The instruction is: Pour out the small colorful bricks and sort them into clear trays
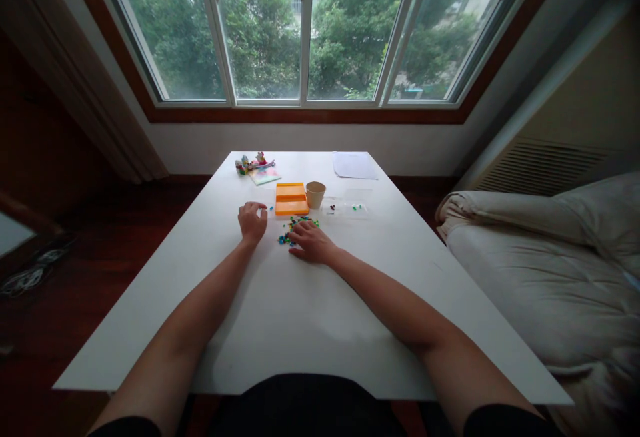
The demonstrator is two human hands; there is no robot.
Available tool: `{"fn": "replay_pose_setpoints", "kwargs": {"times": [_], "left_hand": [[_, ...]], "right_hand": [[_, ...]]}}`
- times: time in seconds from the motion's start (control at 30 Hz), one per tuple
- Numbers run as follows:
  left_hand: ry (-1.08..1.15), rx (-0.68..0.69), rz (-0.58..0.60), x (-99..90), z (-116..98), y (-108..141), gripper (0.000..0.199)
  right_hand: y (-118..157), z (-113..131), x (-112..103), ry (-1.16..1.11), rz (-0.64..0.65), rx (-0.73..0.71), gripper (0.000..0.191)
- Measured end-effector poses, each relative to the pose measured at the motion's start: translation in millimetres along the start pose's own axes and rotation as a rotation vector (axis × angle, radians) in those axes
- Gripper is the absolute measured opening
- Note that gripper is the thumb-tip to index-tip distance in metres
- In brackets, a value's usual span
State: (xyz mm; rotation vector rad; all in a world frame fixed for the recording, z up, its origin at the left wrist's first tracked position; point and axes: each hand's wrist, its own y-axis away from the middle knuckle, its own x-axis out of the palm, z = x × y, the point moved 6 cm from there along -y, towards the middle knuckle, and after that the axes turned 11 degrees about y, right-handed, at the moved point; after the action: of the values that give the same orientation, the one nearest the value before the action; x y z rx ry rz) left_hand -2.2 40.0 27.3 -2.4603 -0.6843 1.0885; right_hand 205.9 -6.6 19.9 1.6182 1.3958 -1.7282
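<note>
Small bright pieces in blue, green, yellow and dark colours form a loose pile (286, 240) on the white table. My right hand (314, 242) lies palm down over the right part of this pile, fingers stretched out and touching pieces; it hides some of them. To the left, my left hand (253, 222) is curled, its thumb and index finger close together. Whatever may be between those fingertips is too small to make out. A small blue piece (271, 208) lies just beyond them, beside the open orange box (291, 208).
A paper cup (315, 194) stands right of the orange box. Near it, a clear tray (345, 208) holds a few small pieces. Colourful figures (243, 164) and a patterned card (265, 175) sit at the far left, white paper sheets (355, 165) at the far right.
</note>
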Motion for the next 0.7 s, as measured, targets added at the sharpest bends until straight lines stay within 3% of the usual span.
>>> {"fn": "replay_pose_setpoints", "kwargs": {"times": [0.13,0.3,0.43,0.7], "left_hand": [[-0.039,-0.172,-0.118,-15.9,38,-15,0.023],[0.036,-0.226,0.003,-1.9,69,-25,0.019],[0.075,-0.235,0.1,13.8,75,-26,0.021],[-0.028,-0.167,0.129,20.4,65,-20,0.021]], "right_hand": [[6,-29,2,-0.078,-0.069,0.104,0.037],[20,-70,4,-0.128,-0.105,0.244,0.043],[30,-91,-1,-0.189,-0.119,0.309,0.049],[30,-85,-3,-0.278,-0.014,0.19,0.063]]}}
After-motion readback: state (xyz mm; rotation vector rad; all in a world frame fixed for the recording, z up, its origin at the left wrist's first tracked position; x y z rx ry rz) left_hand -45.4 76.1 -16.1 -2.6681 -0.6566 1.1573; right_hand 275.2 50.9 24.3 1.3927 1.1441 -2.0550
